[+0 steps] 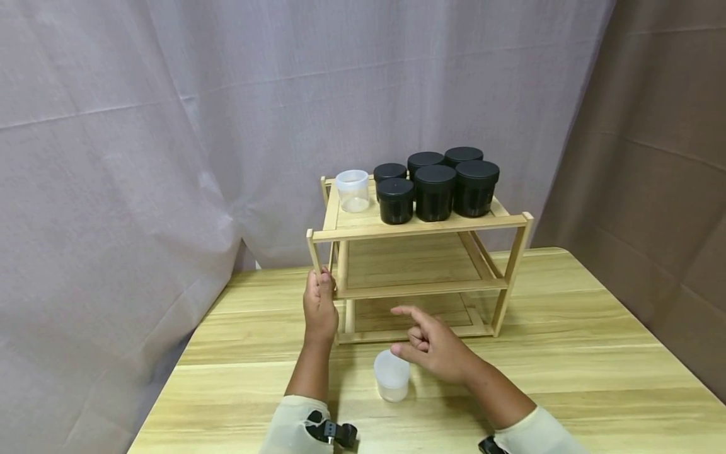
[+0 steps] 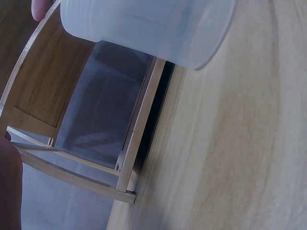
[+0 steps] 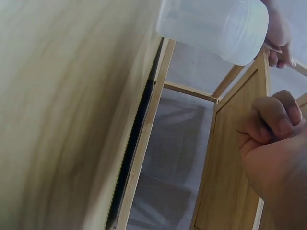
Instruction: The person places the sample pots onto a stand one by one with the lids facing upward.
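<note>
My left hand grips the front left post of a three-tier wooden rack, just above its middle shelf. In front of the rack, a translucent plastic jar stands upright on the table. My right hand hovers beside this jar, with index finger and thumb spread apart and the other fingers curled in. Its thumb overlaps the jar's rim in the head view, while the right wrist view shows the curled fingers apart from the jar. Nothing is between those fingers.
Several black lidded jars are grouped on the rack's top shelf, with one clear jar at their left. The wooden table extends to both sides of the rack. A grey curtain hangs behind it, and a brown one at the right.
</note>
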`<state>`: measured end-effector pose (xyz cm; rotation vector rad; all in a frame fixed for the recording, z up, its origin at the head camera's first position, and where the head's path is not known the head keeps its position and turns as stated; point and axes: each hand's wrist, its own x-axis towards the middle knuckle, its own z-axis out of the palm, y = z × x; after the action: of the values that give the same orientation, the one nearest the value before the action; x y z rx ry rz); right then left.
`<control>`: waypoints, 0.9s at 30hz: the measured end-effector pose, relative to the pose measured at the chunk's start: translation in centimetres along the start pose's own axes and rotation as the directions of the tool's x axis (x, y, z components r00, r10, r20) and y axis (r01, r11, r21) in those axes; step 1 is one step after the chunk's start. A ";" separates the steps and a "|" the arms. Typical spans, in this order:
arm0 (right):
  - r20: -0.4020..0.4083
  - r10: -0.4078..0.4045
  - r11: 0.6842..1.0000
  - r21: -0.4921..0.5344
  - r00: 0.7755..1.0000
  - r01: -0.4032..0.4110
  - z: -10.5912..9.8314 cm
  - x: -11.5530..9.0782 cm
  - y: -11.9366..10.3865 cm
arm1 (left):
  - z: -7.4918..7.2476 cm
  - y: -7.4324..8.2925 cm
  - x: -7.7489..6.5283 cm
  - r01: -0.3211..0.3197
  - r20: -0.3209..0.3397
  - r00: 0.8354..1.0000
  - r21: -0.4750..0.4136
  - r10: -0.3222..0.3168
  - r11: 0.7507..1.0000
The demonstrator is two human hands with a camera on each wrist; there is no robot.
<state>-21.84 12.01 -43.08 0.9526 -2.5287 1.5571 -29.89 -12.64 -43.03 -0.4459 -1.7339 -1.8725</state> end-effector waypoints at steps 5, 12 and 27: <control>0.055 0.030 0.999 -0.026 0.998 -0.029 -0.1 -0.1 0.4 | -0.1 -0.1 0.0 -0.004 -0.002 1.000 0.009 0.004 1.000; 0.137 0.035 0.999 -0.029 0.990 -0.031 -0.6 0.0 1.1 | 0.0 0.0 0.0 -0.011 -0.001 1.000 0.010 0.011 1.000; 0.283 0.123 0.991 -0.095 0.951 -0.100 -1.5 -0.2 2.0 | 0.1 -0.1 0.1 -0.007 -0.012 1.000 0.007 0.007 1.000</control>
<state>-23.12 13.99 -43.99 1.1195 -2.8635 1.4228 -30.10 -12.58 -43.05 -0.4365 -1.7288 -1.8595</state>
